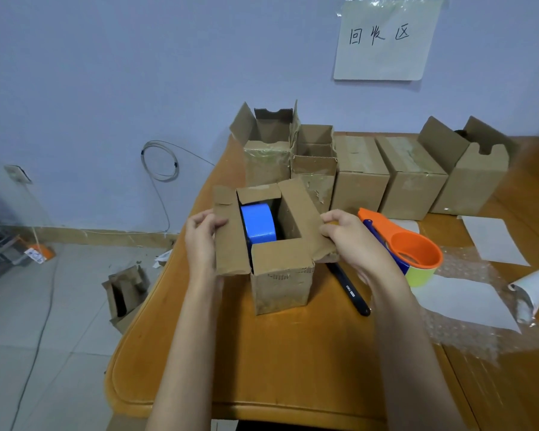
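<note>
Sitting mid-desk [262, 362] with a blue thing [259, 225] inside, the cardboard box [280, 287] is looking light, thin and tearable, so the left hand [201, 241] and right hand [352, 241] are each pinching a side flap in a narrow grip, though the walls are probably offering firmer hold.

Table [262, 368]: open box [280, 275], box row [361, 181], tape dispenser [414, 247], pen [352, 290], bubble wrap [467, 337].

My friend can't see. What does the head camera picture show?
A left hand and a right hand grip the side flaps of an open box on a table; a blue object sits inside. An orange tape dispenser and a pen lie to its right, and more boxes stand behind.
</note>
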A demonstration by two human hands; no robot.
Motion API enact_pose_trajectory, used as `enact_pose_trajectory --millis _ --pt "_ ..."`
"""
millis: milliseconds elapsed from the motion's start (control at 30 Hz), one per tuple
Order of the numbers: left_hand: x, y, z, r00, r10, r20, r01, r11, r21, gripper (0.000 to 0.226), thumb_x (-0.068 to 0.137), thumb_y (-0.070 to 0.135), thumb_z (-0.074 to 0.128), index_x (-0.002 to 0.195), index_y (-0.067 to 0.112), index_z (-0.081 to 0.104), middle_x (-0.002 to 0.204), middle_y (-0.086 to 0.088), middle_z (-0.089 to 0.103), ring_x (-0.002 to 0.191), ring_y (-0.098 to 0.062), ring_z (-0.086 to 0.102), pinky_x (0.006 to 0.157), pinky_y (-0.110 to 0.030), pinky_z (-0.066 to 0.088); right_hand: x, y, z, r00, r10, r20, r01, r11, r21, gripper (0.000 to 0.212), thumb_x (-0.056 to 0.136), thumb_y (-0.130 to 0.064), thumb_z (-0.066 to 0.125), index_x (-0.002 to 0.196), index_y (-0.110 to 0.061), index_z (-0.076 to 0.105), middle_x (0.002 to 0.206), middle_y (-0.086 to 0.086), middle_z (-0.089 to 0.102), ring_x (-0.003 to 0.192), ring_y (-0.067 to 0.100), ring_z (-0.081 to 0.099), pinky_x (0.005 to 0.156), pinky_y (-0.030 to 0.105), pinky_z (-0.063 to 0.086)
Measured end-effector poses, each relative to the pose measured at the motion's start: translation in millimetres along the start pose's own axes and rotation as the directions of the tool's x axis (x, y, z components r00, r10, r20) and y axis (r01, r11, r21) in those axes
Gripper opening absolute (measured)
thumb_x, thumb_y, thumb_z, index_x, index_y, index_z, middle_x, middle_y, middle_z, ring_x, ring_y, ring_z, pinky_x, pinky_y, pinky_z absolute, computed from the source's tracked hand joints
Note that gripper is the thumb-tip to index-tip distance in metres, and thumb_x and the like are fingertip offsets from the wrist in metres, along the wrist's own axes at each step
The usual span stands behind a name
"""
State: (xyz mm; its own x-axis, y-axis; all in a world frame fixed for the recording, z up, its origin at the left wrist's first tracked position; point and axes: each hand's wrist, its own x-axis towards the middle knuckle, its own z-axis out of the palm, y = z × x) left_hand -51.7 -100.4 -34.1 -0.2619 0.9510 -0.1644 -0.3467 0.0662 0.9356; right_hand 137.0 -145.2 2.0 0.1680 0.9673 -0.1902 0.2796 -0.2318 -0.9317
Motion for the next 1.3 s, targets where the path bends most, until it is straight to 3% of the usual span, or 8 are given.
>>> enact_pose_trajectory --millis 100,300,433,567,667,800,1033,1300 --pt "-3.4 -2.6 -8.2 0.987 -0.120 0.107 0.133 0.983 -0.125 0.043 0.079 0.019 0.060 0.122 0.015 0.055 0.113 -0.009 0.064 0.099 -0.024 0.062 0.068 -0.032 0.052 0.0 3.1 -1.1 0.999 0.005 -0.051 -0.008 0.998 -0.067 0.014 0.100 -0.013 0.047 0.109 -0.018 0.056 0.111 0.007 0.063 0.098 0.025 0.064 0.064 0.024 0.055" --pt "-10.5 -2.6 -9.2 0.947 -0.241 0.213 0.289 0.928 -0.235 0.021 0.088 0.014 0.053 0.108 0.017 0.060 0.092 -0.002 0.068 0.086 -0.019 0.066 0.069 -0.029 0.055 -2.3 2.4 0.1 0.993 0.095 -0.073 -0.097 0.995 -0.018 0.034 0.097 -0.014 0.054 0.131 -0.015 0.053 0.121 0.008 0.060 0.106 0.026 0.060 0.063 0.029 0.058" --pt "-15.4 0.2 -6.2 0.952 -0.227 0.205 0.272 0.933 -0.234 0.011 0.088 0.021 0.057 0.098 0.016 0.060 0.073 0.001 0.069 0.072 -0.014 0.065 0.059 -0.023 0.054 -10.2 -14.3 4.8 0.898 -0.266 -0.352 -0.011 0.784 -0.620 0.051 0.088 -0.016 0.062 0.135 -0.025 0.047 0.133 0.003 0.050 0.121 0.027 0.046 0.091 0.040 0.047" --pt "-19.1 2.2 -1.7 0.968 -0.169 0.188 0.213 0.947 -0.242 0.008 0.089 0.021 0.057 0.085 0.016 0.061 0.060 0.006 0.068 0.058 -0.010 0.063 0.049 -0.016 0.050 -17.9 -55.6 25.7 0.835 -0.496 -0.239 0.157 0.629 -0.761 0.039 0.085 -0.005 0.056 0.121 -0.018 0.059 0.122 0.004 0.057 0.116 0.025 0.046 0.094 0.035 0.040" --pt "-20.9 6.0 0.1 0.969 -0.164 0.186 0.206 0.949 -0.238 0.014 0.090 0.019 0.055 0.078 0.015 0.061 0.054 0.005 0.065 0.046 -0.009 0.061 0.042 -0.014 0.047 -13.2 -71.9 51.4 0.907 -0.411 -0.089 0.173 0.558 -0.811 0.007 0.091 -0.014 0.055 0.092 -0.014 0.061 0.097 0.003 0.063 0.105 0.024 0.055 0.091 0.033 0.034" --pt "-19.4 5.4 -1.3 0.969 -0.159 0.187 0.198 0.957 -0.212 0.013 0.089 0.020 0.056 0.080 0.014 0.064 0.057 0.003 0.066 0.048 -0.012 0.062 0.043 -0.016 0.048 10.5 -59.6 73.8 0.978 -0.207 -0.015 0.087 0.475 -0.876 0.037 0.096 -0.049 0.048 0.099 -0.014 0.058 0.112 0.004 0.064 0.114 0.027 0.055 0.108 0.042 0.022" --pt "-13.4 2.7 -5.0 0.967 -0.168 0.190 0.207 0.956 -0.209 0.012 0.088 0.020 0.058 0.083 0.014 0.067 0.064 0.001 0.067 0.058 -0.016 0.062 0.047 -0.019 0.050 24.8 -36.3 81.5 0.928 -0.345 -0.142 0.081 0.557 -0.827 0.041 0.092 -0.050 0.051 0.111 -0.014 0.050 0.082 -0.001 0.058 0.082 0.021 0.048 0.079 0.037 0.020" --pt "-10.7 1.5 -7.3 0.950 -0.209 0.232 0.262 0.937 -0.230 0.015 0.087 0.019 0.057 0.094 0.011 0.068 0.077 -0.003 0.066 0.057 -0.018 0.064 0.046 -0.021 0.052 23.1 -37.1 78.0 0.950 -0.273 -0.152 0.150 0.825 -0.545 0.061 0.074 -0.050 0.065 0.125 -0.023 0.043 0.110 -0.006 0.055 0.111 0.018 0.046 0.087 0.032 0.021"
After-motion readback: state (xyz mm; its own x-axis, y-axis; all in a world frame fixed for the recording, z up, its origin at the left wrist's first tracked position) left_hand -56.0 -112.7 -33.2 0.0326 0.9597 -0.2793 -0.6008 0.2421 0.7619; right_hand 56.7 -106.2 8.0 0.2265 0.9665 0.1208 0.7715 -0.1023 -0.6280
